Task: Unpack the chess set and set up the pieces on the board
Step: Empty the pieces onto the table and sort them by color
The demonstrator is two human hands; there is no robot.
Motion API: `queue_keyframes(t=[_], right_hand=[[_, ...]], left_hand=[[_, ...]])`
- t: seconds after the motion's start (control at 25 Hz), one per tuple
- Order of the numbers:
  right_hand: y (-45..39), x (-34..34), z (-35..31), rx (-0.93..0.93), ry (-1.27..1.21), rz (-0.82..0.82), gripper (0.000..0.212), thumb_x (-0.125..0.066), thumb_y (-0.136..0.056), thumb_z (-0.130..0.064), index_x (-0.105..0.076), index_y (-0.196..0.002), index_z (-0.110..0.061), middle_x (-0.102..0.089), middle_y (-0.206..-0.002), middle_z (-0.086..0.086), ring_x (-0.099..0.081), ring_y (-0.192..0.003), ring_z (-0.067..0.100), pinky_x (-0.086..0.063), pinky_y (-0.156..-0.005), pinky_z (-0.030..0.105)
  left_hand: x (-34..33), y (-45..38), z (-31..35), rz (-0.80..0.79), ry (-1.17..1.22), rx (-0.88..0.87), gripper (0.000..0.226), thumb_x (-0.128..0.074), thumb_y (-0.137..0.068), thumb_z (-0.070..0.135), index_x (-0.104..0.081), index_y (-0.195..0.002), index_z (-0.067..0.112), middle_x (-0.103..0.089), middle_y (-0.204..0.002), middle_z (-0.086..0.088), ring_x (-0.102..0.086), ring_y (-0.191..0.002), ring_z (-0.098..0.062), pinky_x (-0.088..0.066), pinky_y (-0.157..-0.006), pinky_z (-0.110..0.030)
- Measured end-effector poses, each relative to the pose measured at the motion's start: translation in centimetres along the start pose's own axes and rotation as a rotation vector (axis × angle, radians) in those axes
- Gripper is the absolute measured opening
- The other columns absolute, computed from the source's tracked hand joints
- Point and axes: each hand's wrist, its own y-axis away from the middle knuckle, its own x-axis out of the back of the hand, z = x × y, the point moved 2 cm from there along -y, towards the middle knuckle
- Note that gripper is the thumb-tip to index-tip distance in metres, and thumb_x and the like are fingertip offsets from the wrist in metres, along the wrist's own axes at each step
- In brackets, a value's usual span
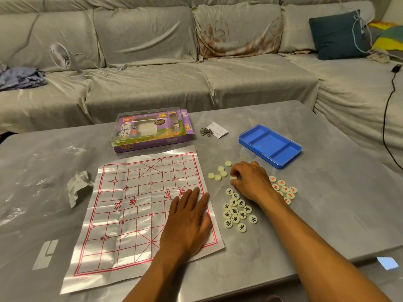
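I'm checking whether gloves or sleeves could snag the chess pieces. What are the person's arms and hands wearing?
Nothing is visible on them. The left hand and the right hand are bare, with no gloves, rings, watch or bracelet to be seen. Both forearms are bare up to the bottom edge of the picture, so no sleeve shows.

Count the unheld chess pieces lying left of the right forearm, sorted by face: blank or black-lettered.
Blank-faced pieces: 5
Black-lettered pieces: 13
Total: 18
Excluded: one piece pinched in the right hand.
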Motion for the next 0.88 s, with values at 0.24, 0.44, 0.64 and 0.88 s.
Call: queue_keyframes(t=[0.24,0.44,0.64,0.88], right_hand=[[-0.4,0.1,1.1,-0.165,-0.234,0.006,0.023,-0.054,-0.097,-0.025,-0.072,-0.103,-0.012,-0.070,-0.100,0.006,-0.061,-0.086,0.017,-0.048,-0.075,0.029],[0.0,0.4,1.6,-0.161,-0.259,0.022,0.022,-0.056,-0.096,-0.027,-0.072,-0.103,-0.014,-0.070,-0.101,0.004,-0.061,-0.088,0.016,-0.052,-0.081,0.032],[0.3,0.4,1.0,-0.100,-0.172,-0.013,0.018,-0.064,-0.091,-0.031,-0.071,-0.103,-0.019,-0.068,-0.102,-0.003,-0.059,-0.089,0.011,-0.048,-0.078,0.025],[-0.1,0.5,-0.3,-0.041,-0.180,-0.059,0.023,-0.059,-0.093,-0.033,-0.066,-0.112,-0.023,-0.066,-0.111,-0.002,-0.059,-0.096,0.013,-0.051,-0.084,0.030]], left_hand=[[-0.2,0.0,-0.1,0.008,0.001,0.000,0.080,0.027,-0.074,0.068,0.009,-0.147,0.043,0.022,-0.151,0.017,0.022,-0.142,-0.008,0.017,-0.115,-0.034],[-0.2,0.0,-0.1,0.005,-0.003,0.001,0.082,0.029,-0.072,0.069,0.010,-0.147,0.043,0.023,-0.151,0.018,0.023,-0.141,-0.008,0.015,-0.116,-0.035],[-0.4,-0.1,-0.2,0.001,-0.009,0.004,0.078,0.026,-0.074,0.068,0.012,-0.146,0.044,0.022,-0.153,0.017,0.023,-0.141,-0.008,0.017,-0.115,-0.035],[-0.4,-0.1,-0.2,0.003,-0.015,0.004,0.076,0.024,-0.075,0.068,0.012,-0.146,0.043,0.020,-0.154,0.016,0.022,-0.142,-0.008,0.018,-0.114,-0.034]])
